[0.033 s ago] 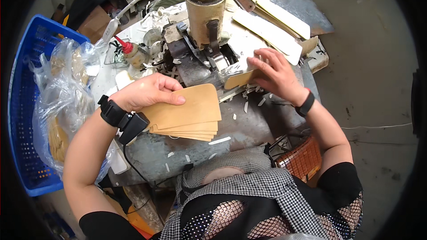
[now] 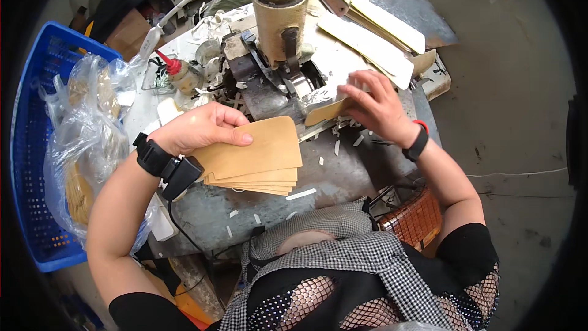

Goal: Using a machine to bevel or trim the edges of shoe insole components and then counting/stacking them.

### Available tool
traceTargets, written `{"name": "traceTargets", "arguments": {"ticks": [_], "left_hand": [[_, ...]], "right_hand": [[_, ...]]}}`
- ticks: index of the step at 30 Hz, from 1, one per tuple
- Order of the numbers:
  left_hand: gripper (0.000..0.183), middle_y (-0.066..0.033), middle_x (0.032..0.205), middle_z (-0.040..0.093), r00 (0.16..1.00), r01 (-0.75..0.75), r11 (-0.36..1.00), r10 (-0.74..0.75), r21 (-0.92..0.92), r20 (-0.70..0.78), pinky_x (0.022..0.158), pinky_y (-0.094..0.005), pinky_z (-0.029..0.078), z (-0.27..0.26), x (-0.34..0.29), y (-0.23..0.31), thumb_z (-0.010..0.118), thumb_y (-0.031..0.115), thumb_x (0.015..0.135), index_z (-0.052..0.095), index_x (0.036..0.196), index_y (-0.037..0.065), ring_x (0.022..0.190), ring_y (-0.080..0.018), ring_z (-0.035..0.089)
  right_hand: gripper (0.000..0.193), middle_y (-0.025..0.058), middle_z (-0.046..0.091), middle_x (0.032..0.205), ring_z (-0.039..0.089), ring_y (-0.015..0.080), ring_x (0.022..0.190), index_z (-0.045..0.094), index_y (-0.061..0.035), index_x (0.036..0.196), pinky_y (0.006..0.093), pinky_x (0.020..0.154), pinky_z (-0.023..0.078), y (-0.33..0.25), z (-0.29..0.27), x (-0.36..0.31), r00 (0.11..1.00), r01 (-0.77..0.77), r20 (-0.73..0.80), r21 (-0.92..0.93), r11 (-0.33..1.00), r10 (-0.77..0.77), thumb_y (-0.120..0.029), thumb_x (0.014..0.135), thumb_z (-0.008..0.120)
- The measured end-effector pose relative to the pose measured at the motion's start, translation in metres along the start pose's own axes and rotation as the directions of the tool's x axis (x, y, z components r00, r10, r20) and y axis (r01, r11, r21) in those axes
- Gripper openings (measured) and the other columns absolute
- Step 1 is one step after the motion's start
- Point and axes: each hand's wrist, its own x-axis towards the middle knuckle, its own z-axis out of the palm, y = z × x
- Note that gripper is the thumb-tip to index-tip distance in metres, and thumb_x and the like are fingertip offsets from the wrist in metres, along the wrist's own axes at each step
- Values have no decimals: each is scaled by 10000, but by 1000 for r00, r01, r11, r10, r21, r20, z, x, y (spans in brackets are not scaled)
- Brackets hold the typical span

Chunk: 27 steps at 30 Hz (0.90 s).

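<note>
My left hand (image 2: pixel 211 130) is closed on a fanned stack of tan, leather-like flat pieces (image 2: pixel 260 147) with rounded corners, the thumb lying on top. The stack hovers over the front of the bench. To the right, my right hand (image 2: pixel 381 107) pinches a single tan flat piece (image 2: pixel 327 112), tilted on edge at the front of a bench machine (image 2: pixel 280 21). The machine has a worn beige column and a metal wheel-like part (image 2: pixel 300 84) low down. The far side of that single piece is hidden, and so are some fingertips.
White flat pieces (image 2: pixel 367 46) lie stacked behind my right hand. A red-tipped bottle (image 2: pixel 177 73) stands left of the machine among scraps. Further left, a blue basket (image 2: pixel 27 147) holds plastic bags. Pale offcuts (image 2: pixel 301 194) dot the grey metal bench (image 2: pixel 343 165). A brown bag (image 2: pixel 413 220) is below.
</note>
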Motion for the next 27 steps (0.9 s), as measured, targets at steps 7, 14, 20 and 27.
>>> {"name": "traceTargets", "arguments": {"ticks": [7,14,20,27], "left_hand": [[195,1,851,673,1000,-11,999,11,32,3,706,-200,480,2,-3,-5,685,186,852,665,943,15,743,-49,605],[213,-5,852,679,1000,-10,1000,10,18,7,689,-206,488,3,3,-3,658,218,875,662,921,10,736,-53,617],[232,-17,817,683,998,17,999,-19,-33,-61,664,-210,496,-2,0,-4,652,246,881,668,890,15,700,-61,625],[236,-20,862,686,997,21,994,-28,-103,-69,699,-206,495,4,19,10,657,217,873,657,965,0,744,-65,635]], "right_hand": [[152,46,498,751,539,231,748,542,-88,827,365,663,450,-14,3,-11,998,-26,63,146,989,17,-60,731,657],[253,59,563,838,556,238,770,628,-105,1061,342,671,471,33,-46,32,980,-183,-136,-329,926,146,-138,810,626],[390,123,573,978,545,288,885,611,-62,1076,376,782,453,22,-27,25,982,-170,-100,-113,979,159,-274,765,713],[467,113,552,1098,543,293,1002,626,-147,1109,388,861,459,-39,8,29,995,89,-60,78,993,-84,-103,655,730]]}}
